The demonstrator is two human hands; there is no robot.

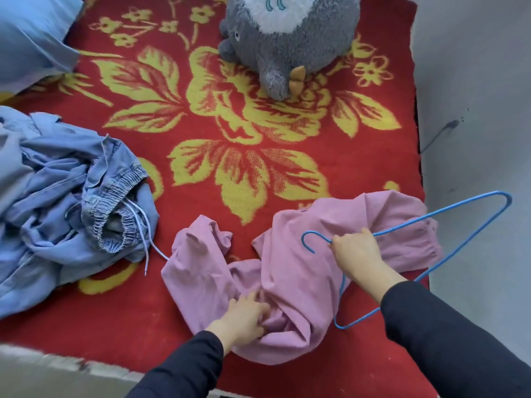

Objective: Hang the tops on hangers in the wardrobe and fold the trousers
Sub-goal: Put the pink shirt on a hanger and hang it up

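A crumpled pink top [290,271] lies on the red flowered blanket [201,124] near its front edge. My left hand [244,317] presses into the pink cloth at its lower middle, fingers gripping a fold. My right hand [356,251] holds a blue wire hanger [448,214] by its neck, just above the pink top; the hook curls to the left of my fingers. A heap of light-blue denim clothes [57,202], with an elastic waistband and white drawstring showing, lies at the left.
A grey plush toy [287,38] sits at the back of the blanket. A blue pillow [31,35] lies at the back left. A grey wall [474,110] runs along the right edge of the bed. The bed's front edge is at the bottom left.
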